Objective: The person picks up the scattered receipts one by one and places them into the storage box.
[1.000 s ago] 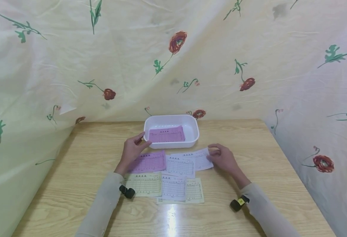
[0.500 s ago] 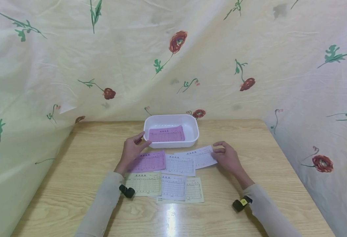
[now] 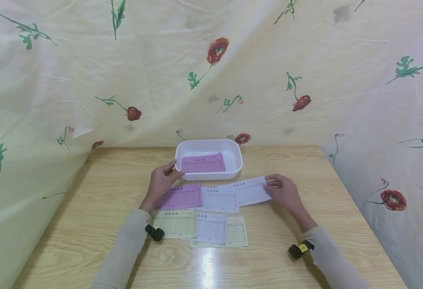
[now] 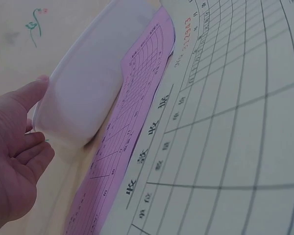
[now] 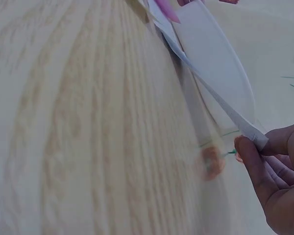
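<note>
Presently a white printed slip [image 3: 249, 192] slants just in front of the right half of a white tray [image 3: 234, 160], its right end lifted off the wooden surface [image 3: 341, 241]. From where I stand, the right hand [image 3: 285, 192] has that end in its grip, pinched between thumb and finger; the other end overlaps a second white slip [image 3: 220, 200]. To the left of that, touching it, lies a pink slip [image 3: 184, 196]. Nearer the person, a yellowish slip [image 3: 175, 224], a third white slip [image 3: 212, 228] and a paler yellow slip [image 3: 236, 233] overlap in a row. Pink slips [image 3: 202, 163] lie in the tray, toward its left. The left hand [image 3: 161, 182] holds the tray's near left corner, grip pressed there between thumb and finger. Black devices [image 3: 155, 233] sit at both cuffs, and flowered cloth [image 3: 143, 60] hangs behind.
</note>
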Demonstrator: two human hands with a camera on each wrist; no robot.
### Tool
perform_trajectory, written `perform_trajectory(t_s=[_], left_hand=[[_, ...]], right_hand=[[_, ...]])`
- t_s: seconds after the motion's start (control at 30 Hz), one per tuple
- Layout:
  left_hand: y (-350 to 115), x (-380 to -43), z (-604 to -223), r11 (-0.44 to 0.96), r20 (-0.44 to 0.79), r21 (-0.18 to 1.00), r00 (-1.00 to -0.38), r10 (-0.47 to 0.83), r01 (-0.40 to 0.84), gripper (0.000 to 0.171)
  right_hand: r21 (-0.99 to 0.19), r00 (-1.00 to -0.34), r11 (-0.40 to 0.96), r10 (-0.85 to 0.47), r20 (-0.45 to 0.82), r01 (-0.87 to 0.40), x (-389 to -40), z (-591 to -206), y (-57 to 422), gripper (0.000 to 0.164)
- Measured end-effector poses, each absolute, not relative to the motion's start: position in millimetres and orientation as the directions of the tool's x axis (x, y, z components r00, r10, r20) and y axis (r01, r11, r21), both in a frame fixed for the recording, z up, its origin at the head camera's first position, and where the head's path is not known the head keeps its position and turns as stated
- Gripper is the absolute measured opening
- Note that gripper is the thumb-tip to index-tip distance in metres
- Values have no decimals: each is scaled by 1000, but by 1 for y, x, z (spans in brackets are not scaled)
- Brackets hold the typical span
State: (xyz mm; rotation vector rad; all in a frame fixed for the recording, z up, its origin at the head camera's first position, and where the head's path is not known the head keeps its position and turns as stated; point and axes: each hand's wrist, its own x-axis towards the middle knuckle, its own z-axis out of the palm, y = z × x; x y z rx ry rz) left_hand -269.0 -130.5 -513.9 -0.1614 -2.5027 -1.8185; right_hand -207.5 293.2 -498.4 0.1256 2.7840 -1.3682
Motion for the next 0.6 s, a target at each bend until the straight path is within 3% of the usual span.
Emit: perform_trajectory(t_s=[0.6], left_hand=[[-130,-270,-515,312,93,944,-995,48,103,67]], right_hand=[[-773,-996,633,79,34,24,-199,-492,325,38]])
